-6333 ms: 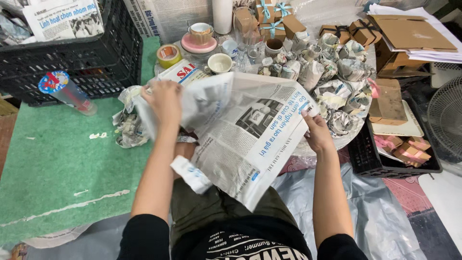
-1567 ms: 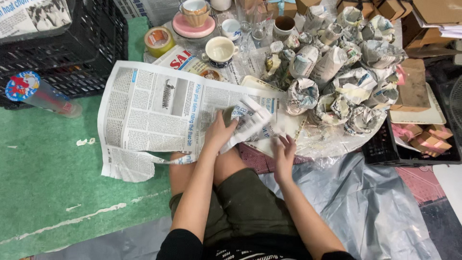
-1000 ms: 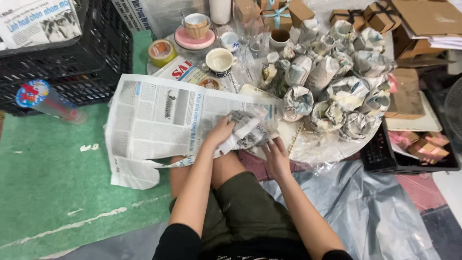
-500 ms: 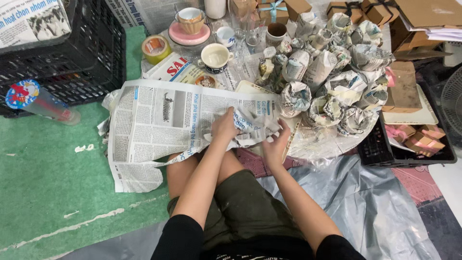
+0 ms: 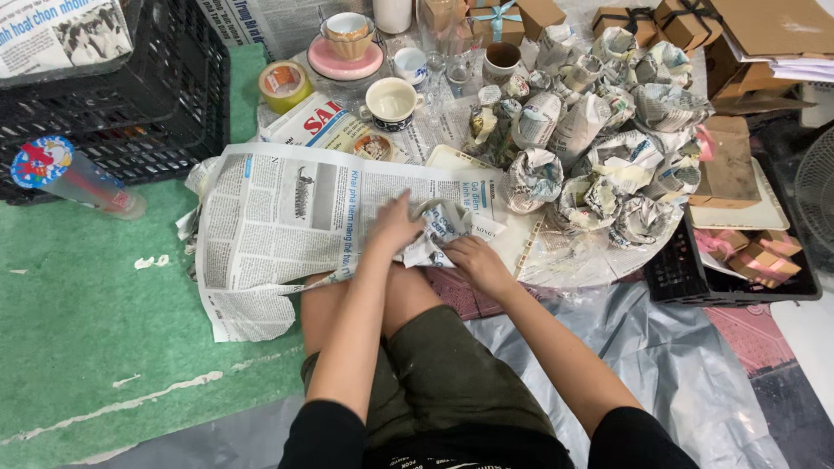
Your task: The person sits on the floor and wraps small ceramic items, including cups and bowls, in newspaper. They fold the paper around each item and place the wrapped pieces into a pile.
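A newspaper sheet [image 5: 278, 221] lies spread over my knees and the floor. At its right end the paper is bunched around a small rounded bundle [image 5: 439, 227]; what is inside is hidden. My left hand [image 5: 393, 227] presses on the bundle's left side and grips the paper. My right hand [image 5: 469, 257] holds the bundle from the lower right, fingers curled on the paper.
Several newspaper-wrapped bundles [image 5: 599, 156] crowd a round tray [image 5: 565, 265] ahead. Cups [image 5: 391, 102], a pink saucer [image 5: 346, 62] and a tape roll [image 5: 284, 84] stand beyond. A black crate [image 5: 130, 104] is at the left, boxes [image 5: 756, 256] at the right, green mat [image 5: 78, 330] underneath.
The open sheet came down from in front of me onto my lap. Both hands moved to its right end and rolled the paper tighter around the bundle.
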